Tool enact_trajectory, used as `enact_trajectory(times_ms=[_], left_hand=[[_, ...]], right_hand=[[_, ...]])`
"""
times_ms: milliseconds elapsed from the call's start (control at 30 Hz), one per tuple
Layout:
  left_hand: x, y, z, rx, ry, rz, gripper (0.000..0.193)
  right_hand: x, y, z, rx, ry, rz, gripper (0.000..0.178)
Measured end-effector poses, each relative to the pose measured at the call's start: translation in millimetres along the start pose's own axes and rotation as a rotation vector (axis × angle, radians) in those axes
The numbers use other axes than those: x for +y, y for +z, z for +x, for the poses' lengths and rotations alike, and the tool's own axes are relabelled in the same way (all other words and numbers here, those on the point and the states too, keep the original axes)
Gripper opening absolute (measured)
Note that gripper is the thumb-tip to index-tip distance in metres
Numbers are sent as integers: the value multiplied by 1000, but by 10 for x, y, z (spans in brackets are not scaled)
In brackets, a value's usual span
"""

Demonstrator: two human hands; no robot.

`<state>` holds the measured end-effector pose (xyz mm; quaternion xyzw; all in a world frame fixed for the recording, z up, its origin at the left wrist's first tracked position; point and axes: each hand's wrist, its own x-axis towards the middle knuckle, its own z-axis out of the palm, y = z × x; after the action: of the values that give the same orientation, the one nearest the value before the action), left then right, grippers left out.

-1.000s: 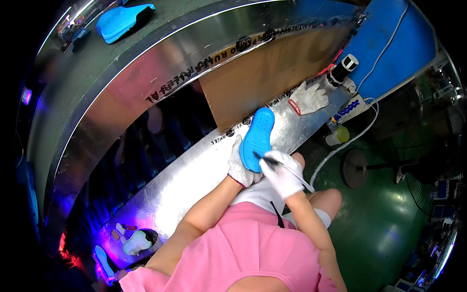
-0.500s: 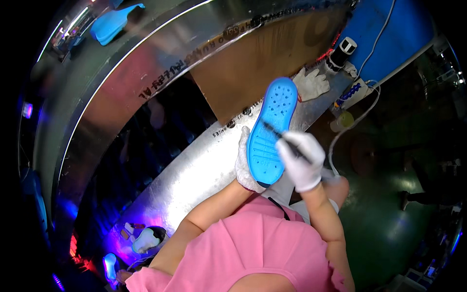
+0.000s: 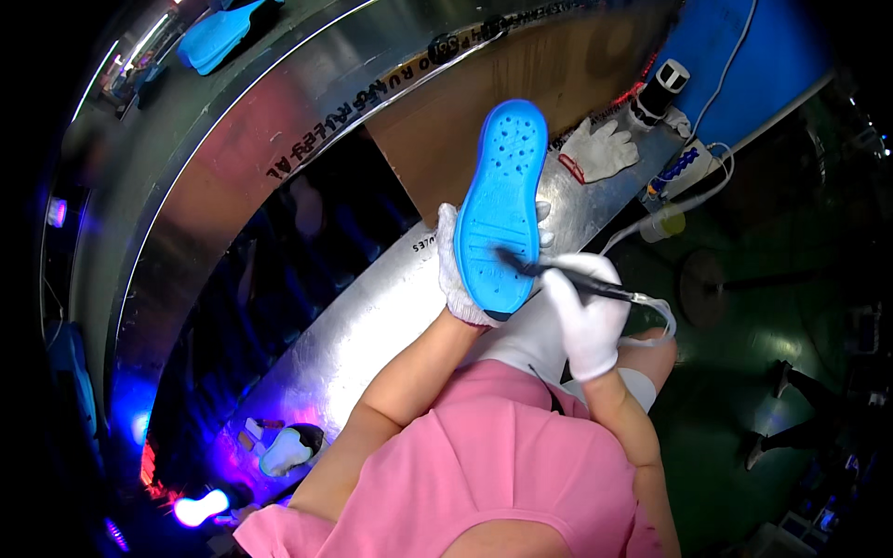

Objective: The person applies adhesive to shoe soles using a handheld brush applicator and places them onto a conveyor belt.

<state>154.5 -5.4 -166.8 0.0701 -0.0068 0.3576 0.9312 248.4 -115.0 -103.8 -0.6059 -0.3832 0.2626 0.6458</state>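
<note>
My left hand [image 3: 452, 265], in a white knit glove, is closed around a blue shoe sole [image 3: 505, 200], with its fingertips showing at the far edge. The sole is tilted up, its round-holed end away from me and its grooved end close. In my gloved right hand [image 3: 592, 321] is a slim black brush [image 3: 603, 285] with a clear tube trailing from its back end. Its dark, slightly blurred tip is at the sole's surface below the grooves.
Beneath my hands runs a metal bench [image 3: 372, 298]. Along it are cardboard [image 3: 414, 149], a spare white glove [image 3: 600, 151], a black-and-white bottle [image 3: 662, 88] and a yellowish cup [image 3: 665, 225]. Another blue sole [image 3: 219, 39] lies far left. A white-topped piece [image 3: 286, 451] sits lower left.
The brush tip has moved from the sole's middle down toward its near end. The sole has shifted slightly left and away from me. The glowing piece at lower left has turned and moved.
</note>
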Motion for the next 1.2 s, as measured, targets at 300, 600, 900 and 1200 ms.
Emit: enact_trajectory(times_ms=[300, 600, 900, 1200], left_hand=[[311, -6, 145, -180, -367, 38, 87], [530, -24, 316, 28, -414, 873, 47], [566, 325, 445, 68, -600, 931, 41], [786, 233, 460, -228, -444, 1161, 45]], right_hand=[[136, -102, -28, -237, -37, -25, 15], [-150, -234, 206, -630, -583, -523, 21], [-303, -303, 98, -644, -635, -689, 25], [-524, -314, -5, -628, -704, -827, 29]])
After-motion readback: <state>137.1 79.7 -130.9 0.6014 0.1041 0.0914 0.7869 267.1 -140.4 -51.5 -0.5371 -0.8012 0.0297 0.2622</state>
